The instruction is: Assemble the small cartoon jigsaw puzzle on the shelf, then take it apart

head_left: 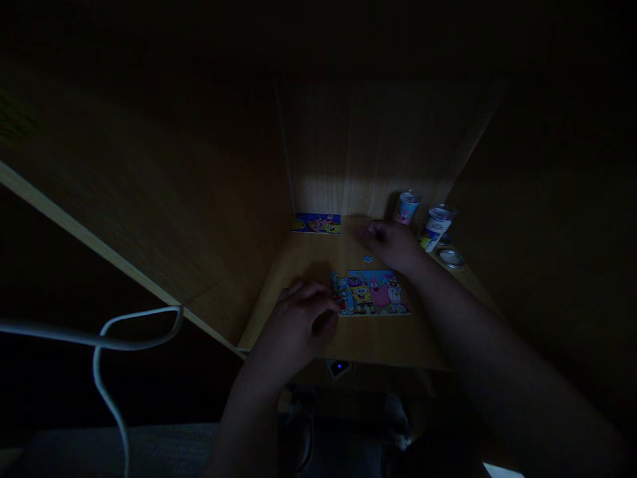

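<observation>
A nearly filled jigsaw puzzle (375, 295) with bright cartoon figures lies flat on the wooden surface. At its left edge is my left hand (303, 312), fingers curved, with thumb and forefinger tips closed against the puzzle's edge. Farther back, to the right, my right hand (395, 244) is above the surface with its fingers curled together. Dim light hides whatever those fingers may hold. Between that hand and the puzzle lies one loose blue jigsaw piece (367, 259). A small cartoon picture sheet (316, 224) is by the back wall.
Two clear-topped cartoon canisters stand at the back right, a blue one (407, 207) and a white-labelled one (435, 227). A round metal lid (451, 258) lies beside them. Wooden panels enclose the surface. A white cable (134, 345) loops at the left.
</observation>
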`<state>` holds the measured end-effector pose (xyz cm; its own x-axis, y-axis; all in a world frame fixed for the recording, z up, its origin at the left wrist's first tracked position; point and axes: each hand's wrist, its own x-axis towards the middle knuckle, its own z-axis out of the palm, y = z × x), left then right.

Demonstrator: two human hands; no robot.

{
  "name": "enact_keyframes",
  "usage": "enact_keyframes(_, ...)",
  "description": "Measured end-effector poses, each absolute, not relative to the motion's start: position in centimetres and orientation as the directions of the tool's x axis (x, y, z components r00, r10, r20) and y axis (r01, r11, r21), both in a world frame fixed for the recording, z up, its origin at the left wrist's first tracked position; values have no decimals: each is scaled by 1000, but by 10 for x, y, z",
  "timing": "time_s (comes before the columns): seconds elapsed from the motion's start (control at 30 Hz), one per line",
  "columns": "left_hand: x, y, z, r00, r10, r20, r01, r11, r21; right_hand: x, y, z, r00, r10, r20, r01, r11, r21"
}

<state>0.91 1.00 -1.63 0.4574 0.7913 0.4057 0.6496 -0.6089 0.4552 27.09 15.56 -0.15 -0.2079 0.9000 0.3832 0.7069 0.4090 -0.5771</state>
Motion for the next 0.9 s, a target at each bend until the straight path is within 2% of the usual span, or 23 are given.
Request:
enact_keyframes(0.43, 10, 7, -14, 477, 796, 373, 690, -602, 402, 271, 155, -1, -303, 910, 282, 760, 410, -504)
enact_keyframes(0.6, 10, 9, -15, 456, 800, 391, 686, -595, 418, 276, 157, -1, -269, 929, 256, 843, 355, -404)
enact_keyframes(0.73, 11, 8, -14, 468, 792, 392, 685, -605, 405, 283, 156, -1, -301, 941, 155, 898, 334, -286)
enact_keyframes(0.9, 10, 8, -15, 468, 792, 392, 683, -605, 409, 291, 158, -2, -389, 921, 28, 861, 375, -343)
